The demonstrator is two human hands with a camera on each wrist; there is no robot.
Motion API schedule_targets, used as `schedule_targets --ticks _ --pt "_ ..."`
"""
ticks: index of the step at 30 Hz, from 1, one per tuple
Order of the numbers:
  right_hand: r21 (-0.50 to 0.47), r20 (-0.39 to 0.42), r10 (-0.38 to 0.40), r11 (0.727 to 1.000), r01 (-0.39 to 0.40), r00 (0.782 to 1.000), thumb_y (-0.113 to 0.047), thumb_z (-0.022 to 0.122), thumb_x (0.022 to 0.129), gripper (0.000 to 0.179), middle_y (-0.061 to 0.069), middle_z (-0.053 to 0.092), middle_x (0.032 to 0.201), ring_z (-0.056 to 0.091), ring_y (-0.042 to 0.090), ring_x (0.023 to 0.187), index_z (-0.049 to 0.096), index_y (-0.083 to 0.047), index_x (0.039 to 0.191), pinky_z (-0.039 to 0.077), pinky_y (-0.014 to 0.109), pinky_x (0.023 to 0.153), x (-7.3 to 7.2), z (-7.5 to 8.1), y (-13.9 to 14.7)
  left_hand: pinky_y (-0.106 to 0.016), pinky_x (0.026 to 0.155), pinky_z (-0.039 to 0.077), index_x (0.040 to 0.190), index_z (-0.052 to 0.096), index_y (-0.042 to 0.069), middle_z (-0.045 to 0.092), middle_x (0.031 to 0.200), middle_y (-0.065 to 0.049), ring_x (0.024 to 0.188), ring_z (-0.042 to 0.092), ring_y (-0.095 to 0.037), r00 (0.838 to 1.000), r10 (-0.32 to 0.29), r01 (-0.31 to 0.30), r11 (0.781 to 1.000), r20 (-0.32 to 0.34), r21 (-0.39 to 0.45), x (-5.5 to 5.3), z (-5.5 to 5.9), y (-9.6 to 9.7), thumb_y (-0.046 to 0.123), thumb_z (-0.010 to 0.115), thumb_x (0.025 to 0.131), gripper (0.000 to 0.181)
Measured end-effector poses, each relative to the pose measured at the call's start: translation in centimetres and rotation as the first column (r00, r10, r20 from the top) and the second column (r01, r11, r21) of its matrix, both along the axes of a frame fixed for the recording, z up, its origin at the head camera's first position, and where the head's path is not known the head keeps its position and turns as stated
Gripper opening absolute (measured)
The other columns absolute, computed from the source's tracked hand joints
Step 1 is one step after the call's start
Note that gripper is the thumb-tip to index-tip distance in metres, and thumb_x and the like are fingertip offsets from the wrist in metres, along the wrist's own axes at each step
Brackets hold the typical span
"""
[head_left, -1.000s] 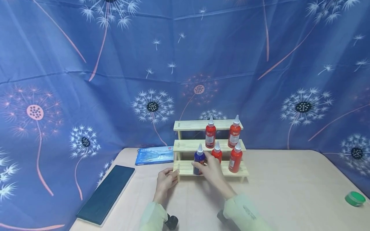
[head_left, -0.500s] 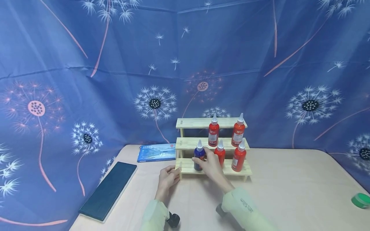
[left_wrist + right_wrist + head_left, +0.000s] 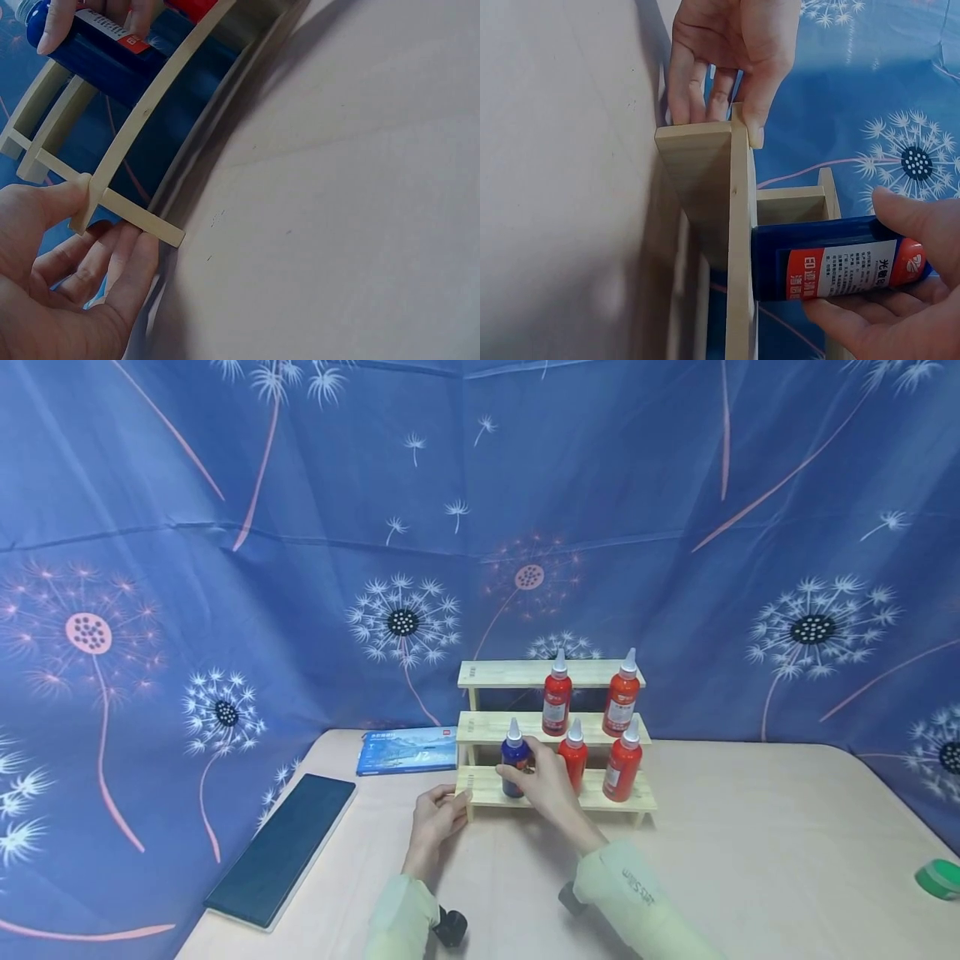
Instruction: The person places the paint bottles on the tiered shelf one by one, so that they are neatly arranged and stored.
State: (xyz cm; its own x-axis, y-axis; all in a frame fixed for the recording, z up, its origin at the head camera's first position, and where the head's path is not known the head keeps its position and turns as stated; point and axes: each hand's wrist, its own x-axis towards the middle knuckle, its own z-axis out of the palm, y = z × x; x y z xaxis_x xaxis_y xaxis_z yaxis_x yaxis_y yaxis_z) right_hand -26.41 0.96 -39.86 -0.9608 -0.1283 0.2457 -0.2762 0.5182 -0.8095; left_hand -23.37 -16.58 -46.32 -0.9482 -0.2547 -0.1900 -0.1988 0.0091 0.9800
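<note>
A three-tier pale wooden display rack (image 3: 487,785) stands on the table. My left hand (image 3: 437,818) holds the left end of its bottom tier; in the left wrist view the thumb lies on top and the fingers (image 3: 135,274) underneath. A dark blue squeeze bottle (image 3: 840,262) with a silver-white pointed cap stands upright on that tier. My right hand (image 3: 546,781) grips it from the right, thumb and fingers on either side. Just right of it on the tier are two red bottles (image 3: 573,760), one partly behind the right hand. Two more red bottles (image 3: 557,702) stand on the middle tier.
A blue flat box (image 3: 407,752) lies left of the rack. Nearer the left table edge is a dark flat slab (image 3: 285,852). A green round container (image 3: 939,878) sits far right. Blue dandelion-patterned cloth (image 3: 375,485) hangs behind the table.
The blue bottle has shifted slightly left and back on the bottom tier, with the right hand still around it. The left hand keeps its hold. The head view has tilted a little.
</note>
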Motion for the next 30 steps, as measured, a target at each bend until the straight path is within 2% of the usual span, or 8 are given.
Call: schedule_targets --ticks 8,11,15,18,25,30 --pt "-0.005 0.022 0.017 1.000 -0.017 1.000 -0.020 0.079 0.082 0.045 0.011 0.072 0.097 0.065 0.019 0.081 0.061 -0.004 0.120 0.058 0.038 0.076 0.2 0.3 0.2 -0.037 0.082 0.061 0.120 0.059 -0.009 0.070 0.091 -0.011 0.082 0.069 -0.017 1.000 -0.008 0.008 1.000 -0.019 0.002 0.0 0.2 0.1 0.013 0.067 0.092 0.037" --pt "-0.015 0.041 0.030 0.999 -0.029 0.999 -0.022 0.078 0.083 0.052 0.014 0.071 0.107 0.066 0.023 0.091 0.057 -0.004 0.127 0.058 0.043 0.084 0.4 0.2 0.4 -0.038 0.082 0.061 0.120 0.058 -0.010 0.069 0.091 -0.012 0.080 0.068 -0.016 1.000 -0.014 0.014 1.000 -0.023 0.004 0.2 0.1 0.1 0.013 0.067 0.092 0.037" --pt "-0.092 0.069 0.053 0.995 -0.047 0.996 -0.021 0.077 0.085 0.062 0.019 0.065 0.123 0.063 0.031 0.113 0.049 -0.002 0.137 0.053 0.047 0.097 0.9 0.0 0.7 -0.038 0.081 0.061 0.120 0.058 -0.010 0.068 0.092 -0.012 0.081 0.068 -0.016 1.000 -0.020 0.020 1.000 -0.024 0.005 0.2 -0.2 0.0 0.013 0.066 0.092 0.036" --pt "-0.140 0.079 0.069 0.988 -0.058 0.994 -0.021 0.076 0.086 0.066 0.022 0.061 0.129 0.058 0.035 0.120 0.045 0.000 0.140 0.050 0.048 0.100 1.4 0.0 1.2 -0.038 0.081 0.061 0.119 0.058 -0.010 0.068 0.092 -0.013 0.081 0.068 -0.017 0.999 -0.021 0.021 1.000 -0.030 0.008 0.2 -0.2 0.1 0.012 0.066 0.092 0.036" --pt "-0.171 0.095 0.101 0.982 -0.084 0.990 -0.022 0.076 0.086 0.068 0.023 0.054 0.137 0.052 0.037 0.127 0.043 -0.001 0.142 0.046 0.049 0.105 3.1 -0.2 2.3 -0.037 0.080 0.061 0.118 0.058 -0.011 0.069 0.090 -0.011 0.078 0.067 -0.015 0.999 -0.021 0.022 1.000 -0.036 0.014 0.5 -0.2 0.1 0.012 0.068 0.091 0.036" --pt "-0.170 0.102 0.101 0.982 -0.083 0.990 -0.022 0.075 0.086 0.070 0.027 0.053 0.137 0.052 0.041 0.125 0.041 0.002 0.143 0.046 0.051 0.104 4.5 -0.5 3.2 -0.038 0.079 0.061 0.118 0.057 -0.012 0.067 0.090 -0.012 0.079 0.067 -0.016 0.998 -0.024 0.025 1.000 -0.050 0.012 0.8 -0.2 0.0 0.012 0.067 0.091 0.038"
